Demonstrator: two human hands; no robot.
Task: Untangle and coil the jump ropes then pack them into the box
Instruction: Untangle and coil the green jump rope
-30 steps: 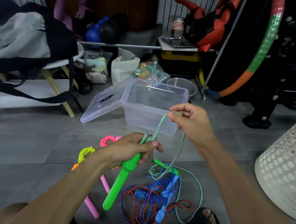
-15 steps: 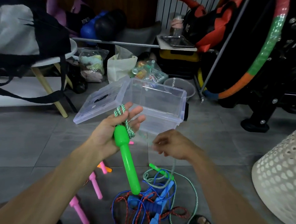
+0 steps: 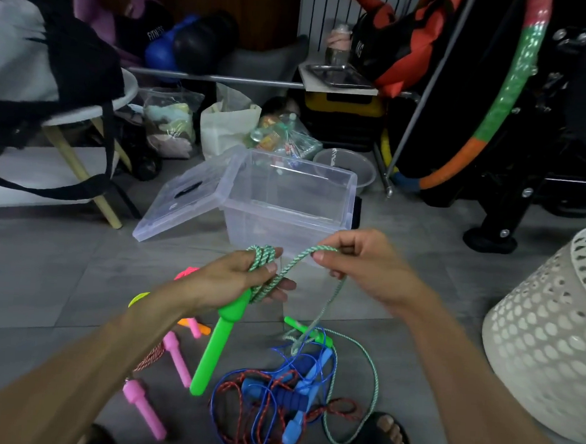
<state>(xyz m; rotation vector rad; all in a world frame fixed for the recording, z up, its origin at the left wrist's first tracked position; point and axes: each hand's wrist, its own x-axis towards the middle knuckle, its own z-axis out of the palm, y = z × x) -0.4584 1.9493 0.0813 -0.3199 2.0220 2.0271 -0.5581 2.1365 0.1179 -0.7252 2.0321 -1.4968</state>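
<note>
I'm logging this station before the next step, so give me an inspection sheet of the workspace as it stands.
Surface: grey tiled floor.
Job's things: green jump rope partly coiled; its green handle hangs down; clear box open, nothing inside, lid leaning beside it.
Clutter: blue and red ropes tangled on floor; pink handles.
Grippers: left hand holds coil and handle; right hand pinches rope.
Cables: nothing seen.
Surroundings: white perforated basket, hula hoop, bags.
</note>
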